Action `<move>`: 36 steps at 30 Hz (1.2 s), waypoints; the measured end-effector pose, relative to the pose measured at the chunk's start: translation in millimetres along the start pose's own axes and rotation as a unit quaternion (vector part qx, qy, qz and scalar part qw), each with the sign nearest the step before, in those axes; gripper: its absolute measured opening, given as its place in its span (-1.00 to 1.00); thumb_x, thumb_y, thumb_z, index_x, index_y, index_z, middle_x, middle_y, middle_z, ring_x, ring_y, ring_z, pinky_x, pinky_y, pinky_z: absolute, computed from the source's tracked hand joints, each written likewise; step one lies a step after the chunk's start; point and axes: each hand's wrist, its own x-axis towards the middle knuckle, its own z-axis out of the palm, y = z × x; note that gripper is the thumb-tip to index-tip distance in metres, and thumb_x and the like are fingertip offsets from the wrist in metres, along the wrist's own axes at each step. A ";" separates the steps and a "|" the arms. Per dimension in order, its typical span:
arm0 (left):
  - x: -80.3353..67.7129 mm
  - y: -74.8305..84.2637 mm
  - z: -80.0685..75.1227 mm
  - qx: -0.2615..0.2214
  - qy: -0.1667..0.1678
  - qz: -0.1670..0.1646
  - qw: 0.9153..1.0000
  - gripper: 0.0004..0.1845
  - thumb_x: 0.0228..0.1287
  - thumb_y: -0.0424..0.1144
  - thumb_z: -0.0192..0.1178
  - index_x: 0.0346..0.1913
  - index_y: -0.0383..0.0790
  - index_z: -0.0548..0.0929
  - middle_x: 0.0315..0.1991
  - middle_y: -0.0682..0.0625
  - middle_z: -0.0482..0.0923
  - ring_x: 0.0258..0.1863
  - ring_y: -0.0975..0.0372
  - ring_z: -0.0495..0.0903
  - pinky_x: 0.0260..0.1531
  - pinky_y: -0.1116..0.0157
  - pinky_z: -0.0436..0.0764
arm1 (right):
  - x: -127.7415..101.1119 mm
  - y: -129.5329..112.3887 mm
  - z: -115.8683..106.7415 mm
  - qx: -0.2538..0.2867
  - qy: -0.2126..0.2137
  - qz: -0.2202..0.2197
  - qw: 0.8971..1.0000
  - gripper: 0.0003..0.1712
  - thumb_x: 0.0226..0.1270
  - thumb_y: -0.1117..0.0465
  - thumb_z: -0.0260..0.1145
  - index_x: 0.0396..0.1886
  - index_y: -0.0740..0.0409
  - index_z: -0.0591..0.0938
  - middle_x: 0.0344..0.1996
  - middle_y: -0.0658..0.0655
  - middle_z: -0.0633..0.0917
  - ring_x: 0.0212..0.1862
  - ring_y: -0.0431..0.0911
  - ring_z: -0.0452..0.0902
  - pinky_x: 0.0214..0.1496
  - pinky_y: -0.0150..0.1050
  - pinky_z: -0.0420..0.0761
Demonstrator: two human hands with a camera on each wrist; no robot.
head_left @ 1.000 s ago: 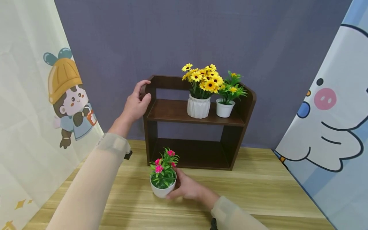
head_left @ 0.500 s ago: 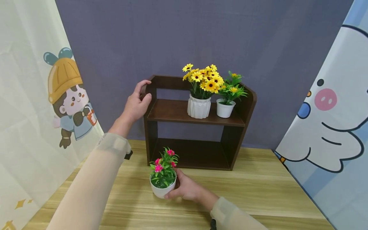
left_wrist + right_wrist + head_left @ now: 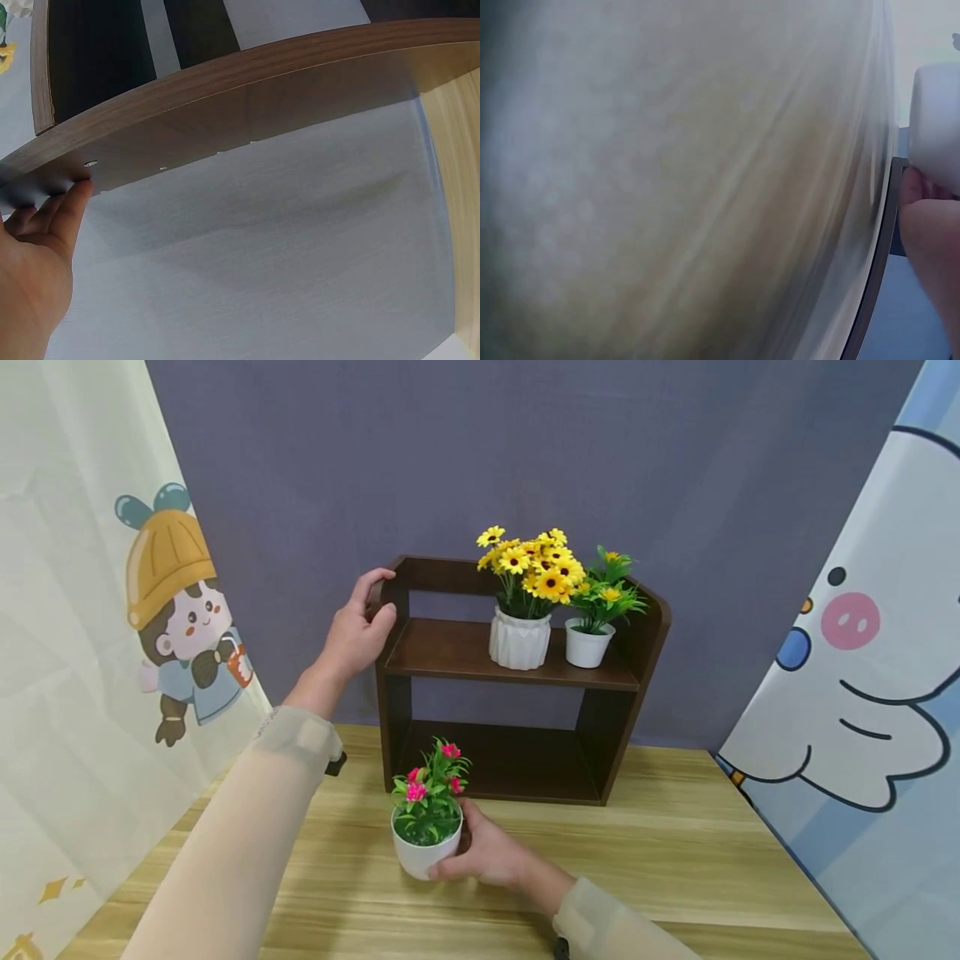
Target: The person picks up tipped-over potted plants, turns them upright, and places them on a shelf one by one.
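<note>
The pink-flower pot [image 3: 426, 839] has tilted slightly in the right hand [image 3: 487, 853]

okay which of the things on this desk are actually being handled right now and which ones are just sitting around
In hand:
pink flower pot, gripped by the right hand
dark wooden shelf, its left side held by the left hand

Sitting about:
yellow daisy vase on the upper shelf board
small yellow-flowered pot beside it
cartoon curtains at both sides

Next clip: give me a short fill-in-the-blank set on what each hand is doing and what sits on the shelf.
1. The right hand holds a white pot of ____ flowers.
2. The left hand grips the ____ side panel of the brown shelf.
3. The shelf's upper board carries ____ potted plants.

Missing words: pink; left; two
</note>
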 end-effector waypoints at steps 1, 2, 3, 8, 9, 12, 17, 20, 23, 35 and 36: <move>0.0 -0.1 -0.1 0.000 0.001 0.000 1.000 -0.48 0.66 -0.04 0.02 0.57 0.33 0.33 -0.10 -0.16 0.56 -0.26 -0.04 0.52 -0.23 0.09 0.46 | -0.6 -0.7 0.6 0.005 0.002 -0.002 1.000 0.14 0.07 0.31 0.67 0.59 0.19 0.24 0.29 0.22 0.67 0.28 -0.03 0.64 0.34 -0.26 0.59; 0.0 -0.2 -0.2 0.000 0.001 0.000 1.000 -0.48 0.65 -0.03 0.02 0.57 0.33 0.33 -0.10 -0.17 0.55 -0.26 -0.04 0.52 -0.23 0.08 0.46 | -1.4 -2.1 1.1 0.010 0.003 -0.004 1.000 0.12 0.07 0.32 0.67 0.59 0.17 0.25 0.29 0.22 0.68 0.28 -0.02 0.65 0.32 -0.26 0.60; 0.1 -0.3 -0.2 0.001 0.001 0.001 1.000 -0.48 0.65 -0.03 0.02 0.57 0.33 0.33 -0.10 -0.17 0.56 -0.25 -0.04 0.52 -0.23 0.08 0.46 | -2.1 -3.5 1.6 0.017 0.006 -0.006 1.000 0.11 0.07 0.33 0.66 0.57 0.15 0.26 0.29 0.23 0.68 0.27 -0.01 0.66 0.32 -0.25 0.61; -0.3 0.0 -0.9 0.004 0.002 0.003 1.000 -0.48 0.65 -0.01 0.02 0.58 0.32 0.33 -0.12 -0.16 0.55 -0.25 -0.04 0.52 -0.23 0.08 0.46 | -5.3 -13.5 2.1 0.012 0.037 -0.022 0.999 0.06 0.06 0.34 0.67 0.52 0.12 0.30 0.28 0.25 0.68 0.26 0.02 0.66 0.34 -0.18 0.65; -0.4 0.1 -1.0 0.004 0.002 0.004 1.000 -0.48 0.65 -0.02 0.02 0.58 0.32 0.33 -0.13 -0.16 0.55 -0.26 -0.04 0.52 -0.23 0.09 0.46 | -5.7 -15.4 1.6 0.005 0.045 -0.027 0.999 0.05 0.05 0.32 0.68 0.51 0.12 0.31 0.28 0.25 0.68 0.26 0.02 0.66 0.33 -0.19 0.66; -0.7 0.8 -1.2 0.004 0.003 0.006 1.000 -0.48 0.65 -0.02 0.01 0.58 0.31 0.33 -0.20 -0.14 0.51 -0.31 -0.03 0.49 -0.26 0.09 0.44 | -6.9 -21.6 -1.3 -0.002 0.062 -0.042 0.997 0.04 0.06 0.32 0.69 0.49 0.15 0.31 0.29 0.26 0.66 0.26 0.02 0.65 0.31 -0.22 0.66; -1.0 1.5 -1.4 0.006 0.005 0.008 1.000 -0.48 0.64 -0.02 0.02 0.57 0.31 0.34 -0.25 -0.11 0.47 -0.33 -0.02 0.47 -0.27 0.09 0.42 | -7.2 -33.1 -10.0 -0.007 0.072 -0.083 0.994 0.02 0.07 0.33 0.67 0.48 0.27 0.31 0.32 0.32 0.62 0.21 -0.02 0.66 0.25 -0.29 0.66; -0.6 1.3 -1.6 0.005 0.006 0.009 1.000 -0.47 0.64 -0.01 0.02 0.57 0.32 0.34 -0.23 -0.12 0.48 -0.32 -0.01 0.47 -0.26 0.09 0.42 | -7.3 -41.6 -15.1 -0.012 0.079 -0.104 0.991 0.02 0.06 0.34 0.66 0.47 0.33 0.30 0.33 0.36 0.60 0.21 -0.02 0.66 0.28 -0.30 0.63; -0.1 0.4 -1.7 0.004 0.005 0.008 1.000 -0.47 0.64 -0.01 0.02 0.58 0.33 0.34 -0.23 -0.13 0.49 -0.34 -0.01 0.47 -0.27 0.09 0.42 | -7.6 -51.4 -18.7 -0.018 0.092 -0.105 0.990 0.04 0.07 0.32 0.66 0.49 0.33 0.29 0.35 0.36 0.58 0.27 0.02 0.65 0.34 -0.27 0.60; -0.7 0.1 -1.3 0.013 0.008 0.008 1.000 -0.47 0.63 -0.01 0.03 0.58 0.30 0.34 -0.19 -0.17 0.55 -0.30 -0.05 0.50 -0.24 0.08 0.43 | -9.5 -97.0 -29.4 -0.008 0.123 -0.085 0.989 0.05 0.18 0.31 0.63 0.55 0.23 0.20 0.40 0.33 0.53 0.31 0.12 0.63 0.32 -0.01 0.71; -0.7 0.4 -1.2 0.012 0.008 0.007 1.000 -0.47 0.63 -0.01 0.03 0.58 0.30 0.34 -0.16 -0.17 0.57 -0.29 -0.06 0.51 -0.23 0.08 0.44 | -9.0 -100.5 -30.3 -0.004 0.127 -0.085 0.988 0.05 0.19 0.31 0.62 0.55 0.21 0.20 0.40 0.32 0.54 0.32 0.11 0.63 0.32 -0.01 0.71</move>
